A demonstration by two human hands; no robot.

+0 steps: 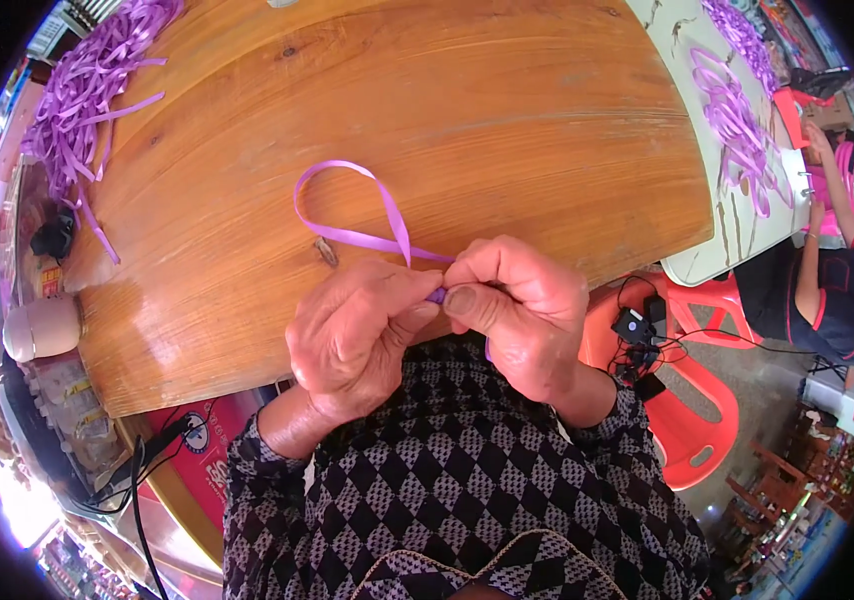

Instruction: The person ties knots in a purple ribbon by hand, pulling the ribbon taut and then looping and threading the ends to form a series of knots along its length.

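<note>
A purple ribbon (390,207) forms a loop on the wooden table, and its ends run up into my fingers. My left hand (359,328) pinches it between thumb and forefinger. Tip to tip with it, my right hand (520,318) is also closed, thumb pressed to the forefinger on the same ribbon. A small dark purple bunch (436,296), maybe a knot, shows between the two thumbs. Both hands are held in front of my chest at the near table edge. The curled fingers hide the rest of the ribbon there.
A heap of purple ribbons (97,85) hangs over the table's far left corner. More ribbons (742,135) lie on a white side table (692,262) at right. Red plastic chairs (692,425) with black cables stand below it. Another person (832,290) works beyond. A pinkish rounded container (42,328) stands left.
</note>
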